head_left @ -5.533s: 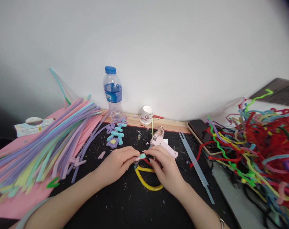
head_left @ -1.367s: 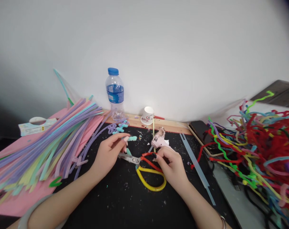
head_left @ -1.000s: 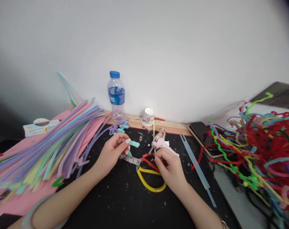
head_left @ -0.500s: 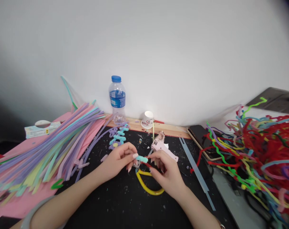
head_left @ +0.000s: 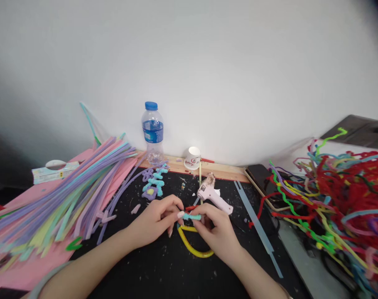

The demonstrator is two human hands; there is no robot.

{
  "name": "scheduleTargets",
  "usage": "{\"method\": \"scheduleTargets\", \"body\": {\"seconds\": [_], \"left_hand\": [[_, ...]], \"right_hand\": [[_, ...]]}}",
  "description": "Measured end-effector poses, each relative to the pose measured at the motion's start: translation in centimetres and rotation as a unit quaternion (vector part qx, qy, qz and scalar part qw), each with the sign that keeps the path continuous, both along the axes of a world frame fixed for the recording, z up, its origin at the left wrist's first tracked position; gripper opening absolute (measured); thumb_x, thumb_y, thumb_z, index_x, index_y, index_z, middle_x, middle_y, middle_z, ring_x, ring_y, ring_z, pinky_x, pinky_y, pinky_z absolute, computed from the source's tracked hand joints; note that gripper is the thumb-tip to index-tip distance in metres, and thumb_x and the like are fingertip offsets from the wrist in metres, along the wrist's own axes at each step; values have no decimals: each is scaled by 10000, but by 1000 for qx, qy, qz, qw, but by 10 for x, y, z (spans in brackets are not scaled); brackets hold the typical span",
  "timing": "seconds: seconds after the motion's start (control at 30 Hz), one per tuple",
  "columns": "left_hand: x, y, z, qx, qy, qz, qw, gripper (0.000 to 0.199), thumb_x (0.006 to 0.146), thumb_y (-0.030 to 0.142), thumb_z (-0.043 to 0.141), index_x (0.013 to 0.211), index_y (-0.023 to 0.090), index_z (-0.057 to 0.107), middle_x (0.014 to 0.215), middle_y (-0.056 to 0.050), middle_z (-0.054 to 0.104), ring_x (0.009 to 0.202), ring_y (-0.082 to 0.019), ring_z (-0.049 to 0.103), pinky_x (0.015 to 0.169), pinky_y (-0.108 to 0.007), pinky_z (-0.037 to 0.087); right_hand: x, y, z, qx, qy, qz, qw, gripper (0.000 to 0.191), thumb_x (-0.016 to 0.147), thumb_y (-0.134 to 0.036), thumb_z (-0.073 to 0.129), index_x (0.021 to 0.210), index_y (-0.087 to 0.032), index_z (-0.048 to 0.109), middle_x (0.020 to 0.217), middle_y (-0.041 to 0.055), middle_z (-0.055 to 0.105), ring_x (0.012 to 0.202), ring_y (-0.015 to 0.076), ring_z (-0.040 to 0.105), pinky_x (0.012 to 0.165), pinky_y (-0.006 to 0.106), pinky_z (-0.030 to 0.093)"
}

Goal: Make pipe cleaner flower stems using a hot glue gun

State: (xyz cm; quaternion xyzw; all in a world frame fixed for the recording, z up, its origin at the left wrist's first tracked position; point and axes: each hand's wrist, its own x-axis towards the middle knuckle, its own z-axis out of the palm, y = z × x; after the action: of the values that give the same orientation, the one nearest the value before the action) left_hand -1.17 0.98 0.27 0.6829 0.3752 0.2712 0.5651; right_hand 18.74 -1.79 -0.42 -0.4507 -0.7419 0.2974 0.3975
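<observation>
A small twisted light-blue pipe cleaner piece (head_left: 191,216) is stretched between my two hands over the black mat. My left hand (head_left: 164,216) pinches its left end between thumb and fingers. The right end sits between the thumb and fingers of my right hand (head_left: 215,226). Just below lies a yellow curved loop (head_left: 193,250), partly behind my right hand. A red piece (head_left: 190,208) shows behind the blue one. Beyond my left hand lie blue twisted shapes (head_left: 154,182) and a purple flower with a yellow centre (head_left: 150,192).
A pale pink glue gun (head_left: 215,197) lies beyond my right hand. Behind stand a water bottle (head_left: 153,133) and a paper cup (head_left: 192,158). Pastel pipe cleaners (head_left: 83,187) spread at left; a colourful tangle (head_left: 347,187), a phone (head_left: 262,176) and glue sticks (head_left: 254,218) are at right.
Both hands have moved slightly down, and my right hand has shifted its grip on the blue piece, which now lies more level. The view has tilted up a little.
</observation>
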Motion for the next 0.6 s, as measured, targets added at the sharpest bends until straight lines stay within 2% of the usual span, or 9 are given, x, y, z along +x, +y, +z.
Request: {"method": "scheduleTargets", "body": {"seconds": [0.1, 0.2, 0.27, 0.3, 0.4, 0.5, 0.6], "left_hand": [[-5, 5, -1, 92, 63, 77, 991, 138, 904, 310, 430, 950, 202, 503, 672, 22, 616, 511, -112, 532, 517, -225, 428], [-12, 13, -3, 177, 133, 174, 960, 153, 902, 296, 423, 979, 205, 519, 706, 9, 624, 587, -140, 569, 573, -251, 449], [-17, 19, -4, 243, 184, 232, 924, 173, 896, 282, 422, 1004, 202, 531, 829, -24, 644, 681, -166, 597, 647, -287, 473], [-20, 23, -5, 282, 207, 254, 902, 189, 896, 267, 412, 1018, 195, 538, 905, -47, 642, 781, -188, 607, 730, -317, 476], [-33, 36, -5, 377, 258, 295, 839, 250, 891, 223, 385, 1085, 159, 530, 1124, -107, 596, 1088, -253, 528, 950, -393, 403], [-50, 51, -7, 395, 327, 327, 794, 331, 862, 193, 380, 1162, 122, 499, 1195, -144, 565, 1145, -292, 492, 981, -427, 387], [-65, 61, -12, 370, 373, 333, 783, 387, 834, 157, 382, 1207, 116, 481, 1222, -141, 555, 1160, -286, 495, 982, -402, 397]], "right_hand": [[1, 2, -2, -9, 1, -32, 999, 154, 784, -108, 547, 880, -197, 629, 644, -26, 509, 505, 97, 438, 477, 211, 363], [2, 2, -3, -24, -3, -52, 998, 125, 787, -135, 546, 867, -198, 617, 614, -39, 470, 484, 95, 416, 461, 212, 344], [2, 2, -3, -28, -7, -57, 998, 109, 792, -146, 540, 862, -197, 607, 623, -36, 475, 491, 97, 416, 464, 214, 343], [2, 2, -3, -29, -9, -60, 998, 107, 794, -148, 537, 862, -196, 604, 624, -35, 474, 495, 99, 417, 467, 215, 344], [2, 2, -4, -29, -8, -67, 997, 100, 801, -158, 528, 862, -193, 599, 613, -37, 463, 498, 102, 416, 468, 216, 340], [3, 3, -6, -30, -2, -71, 997, 91, 808, -172, 524, 861, -191, 595, 629, -29, 484, 502, 102, 413, 467, 216, 338], [3, 3, -7, -29, 3, -73, 997, 88, 807, -175, 524, 860, -190, 593, 640, -24, 497, 508, 104, 417, 472, 216, 342]]}}
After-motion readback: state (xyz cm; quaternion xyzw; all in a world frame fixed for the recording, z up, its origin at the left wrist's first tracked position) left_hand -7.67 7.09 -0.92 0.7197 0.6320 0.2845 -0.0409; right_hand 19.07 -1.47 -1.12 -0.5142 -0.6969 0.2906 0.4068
